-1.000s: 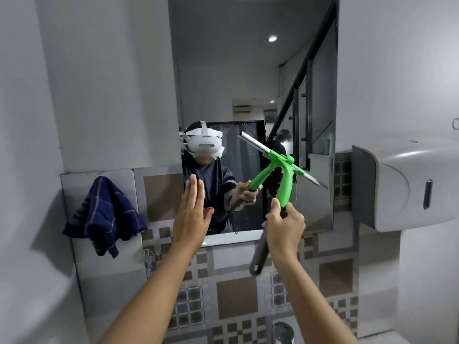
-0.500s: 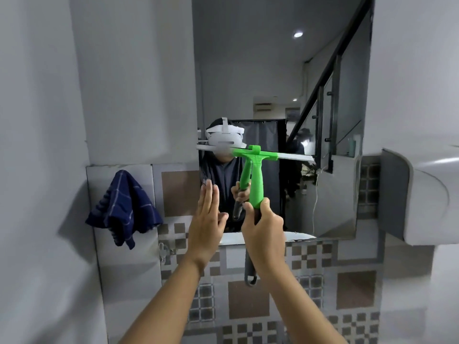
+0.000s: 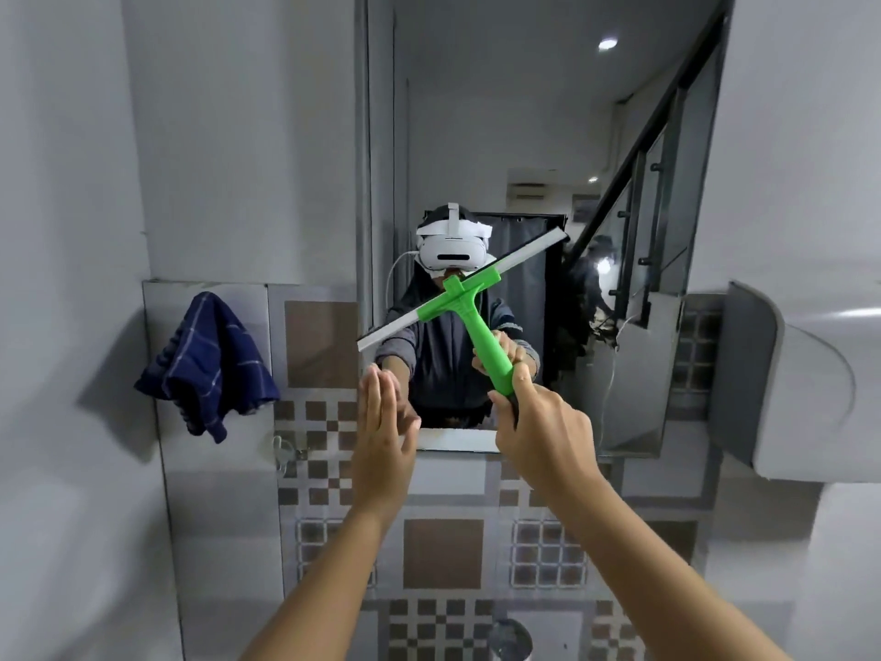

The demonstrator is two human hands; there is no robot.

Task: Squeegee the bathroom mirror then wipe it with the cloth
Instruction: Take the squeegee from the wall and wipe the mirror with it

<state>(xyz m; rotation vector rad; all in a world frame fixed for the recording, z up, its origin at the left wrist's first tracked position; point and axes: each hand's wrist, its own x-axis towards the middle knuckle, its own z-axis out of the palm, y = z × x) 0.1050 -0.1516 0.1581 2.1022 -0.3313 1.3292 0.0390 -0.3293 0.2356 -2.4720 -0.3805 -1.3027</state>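
Against the wall-mounted bathroom mirror [image 3: 524, 136], the right hand [image 3: 538, 417] holds the green plastic squeegee [image 3: 465, 298], whose blade has tilted from level half a second ago to left end low, suggesting a new stroke. Handle points down-right. The left hand [image 3: 381, 422] hovers flat and empty; the navy checked cloth [image 3: 210, 360] hangs untouched.

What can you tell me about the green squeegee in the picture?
The squeegee has a bright green plastic-looking handle and crossbar, with a long pale blade tilted, its right end higher. It is held up before the mirror. The right hand grips the handle's lower end; the left hand does not touch it.
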